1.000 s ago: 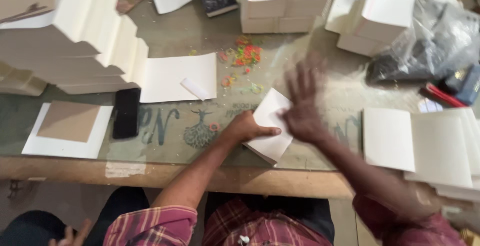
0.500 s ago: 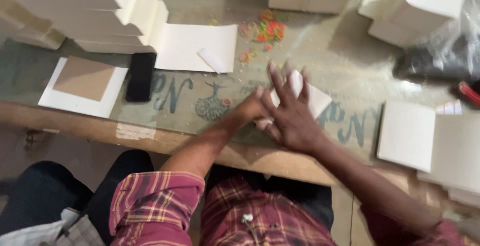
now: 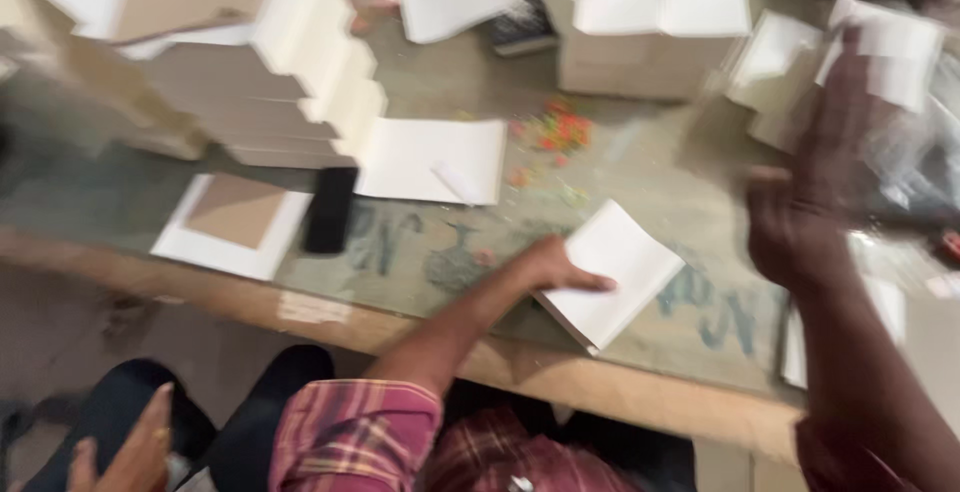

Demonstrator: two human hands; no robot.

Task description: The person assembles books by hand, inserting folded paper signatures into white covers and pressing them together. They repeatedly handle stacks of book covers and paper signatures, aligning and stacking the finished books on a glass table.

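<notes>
White booklet [image 3: 612, 272], left hand [image 3: 553, 267] pressing edge

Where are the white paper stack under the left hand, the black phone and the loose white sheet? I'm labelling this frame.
white paper stack [image 3: 618, 270], head view, top sheet's middle.
black phone [image 3: 329, 209], head view, middle.
loose white sheet [image 3: 425, 157], head view, bare centre.

1. Two hands of the person: left hand [image 3: 548, 267] in the middle, right hand [image 3: 805, 212] at the right, blurry.
2. One more hand [image 3: 135, 452] at the lower left, someone else's.
3. One small white stack [image 3: 610, 277] under the left hand.
4. One black phone [image 3: 330, 209] left of middle.
5. One brown card [image 3: 237, 209] on one white sheet [image 3: 190, 247].
6. One big flat sheet [image 3: 430, 159] in the middle.
7. One pile of tiny bits [image 3: 560, 137], too many to count.
8. One box [image 3: 655, 37] at the top, two white squares on it.
</notes>
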